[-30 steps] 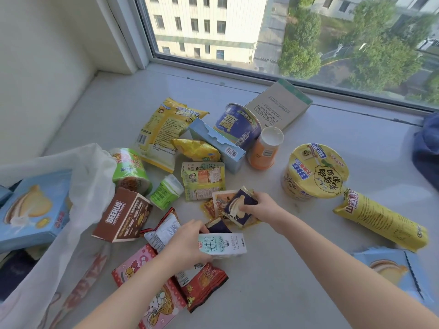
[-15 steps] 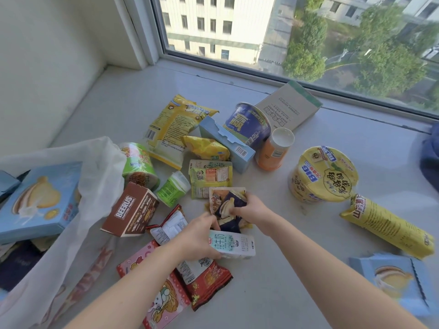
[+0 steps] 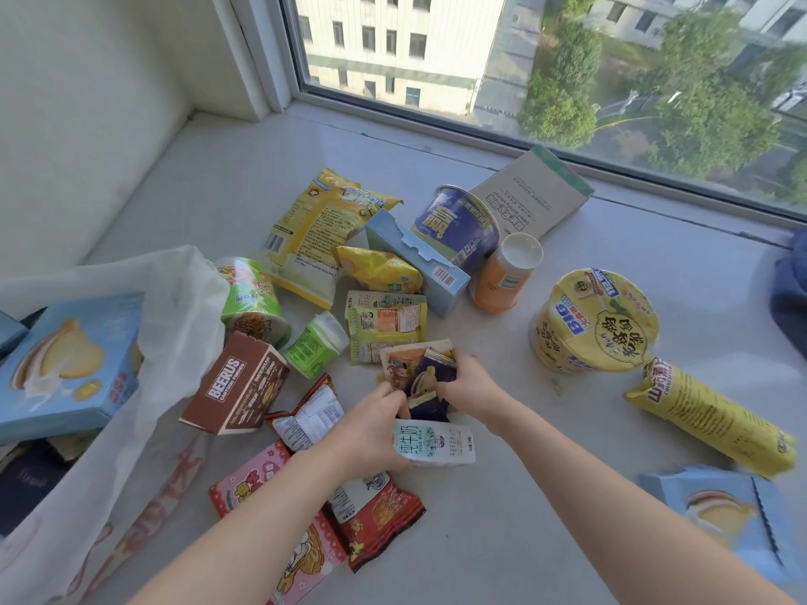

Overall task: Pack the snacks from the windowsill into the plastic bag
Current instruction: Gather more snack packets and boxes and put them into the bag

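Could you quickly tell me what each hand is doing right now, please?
Left hand: holds the milk carton.
Right hand: grips the small dark packets.

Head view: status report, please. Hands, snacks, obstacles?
Left hand grips milk carton. Right hand pinches dark blue packets. Plastic bag left, BEERUS box beside it.

Three instant-noodle tubs: blue tub (image 3: 456,229), green tub (image 3: 251,299), big yellow tub (image 3: 594,325). One orange cup (image 3: 502,281).

Three light-blue boxes: left box (image 3: 65,364), middle box (image 3: 419,264), right box (image 3: 720,517).

One brown BEERUS box (image 3: 236,386), one pink cartoon box (image 3: 279,517), one kraft cardboard box (image 3: 532,194).

Three yellow bags: large bag (image 3: 314,229), small bag (image 3: 380,272), long bag (image 3: 712,421).

Two red-edged packets: lower packet (image 3: 384,526), upper packet (image 3: 312,414).

One green-and-yellow packet (image 3: 386,325), one milk carton (image 3: 436,445), one small green bottle (image 3: 316,342), one white plastic bag (image 3: 183,307).

Several small packets (image 3: 419,373), number unclear.

Two hands: left hand (image 3: 367,430), right hand (image 3: 469,386).
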